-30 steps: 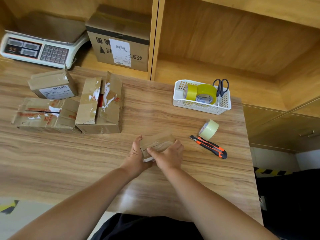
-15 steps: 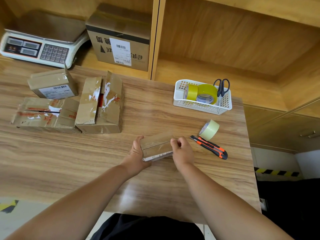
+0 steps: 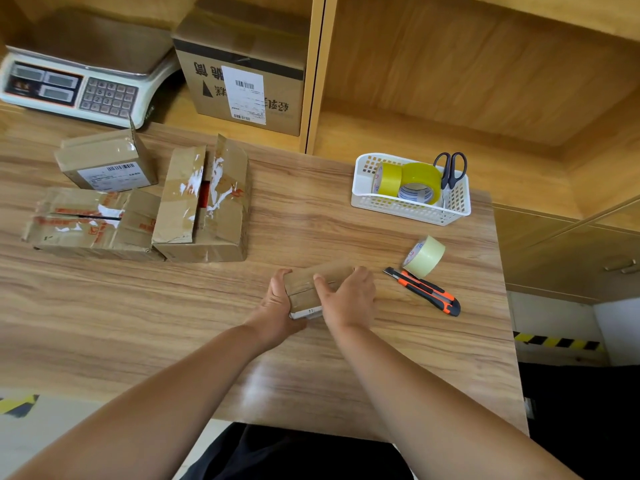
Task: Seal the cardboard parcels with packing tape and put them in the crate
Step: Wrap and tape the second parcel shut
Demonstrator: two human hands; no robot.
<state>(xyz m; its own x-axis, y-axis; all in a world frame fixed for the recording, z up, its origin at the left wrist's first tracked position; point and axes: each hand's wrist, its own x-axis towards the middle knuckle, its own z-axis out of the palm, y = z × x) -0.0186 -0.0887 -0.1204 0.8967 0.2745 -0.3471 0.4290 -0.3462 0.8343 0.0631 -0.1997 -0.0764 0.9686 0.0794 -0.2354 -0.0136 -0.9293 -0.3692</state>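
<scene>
"Where are the arms?"

"Both bare forearms reach forward and draw in toward each other. The left hand [image 3: 277, 301] clasps the left end of the small parcel [image 3: 304, 289], fingers curled round it."

"And the other?"

"The right hand [image 3: 348, 296] lies over the right end, thumb stretched across the top, fingers hooked over the far edge."

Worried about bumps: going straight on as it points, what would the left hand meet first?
The small brown cardboard parcel the left hand grips; beyond, probably the right hand, depth unclear.
</scene>
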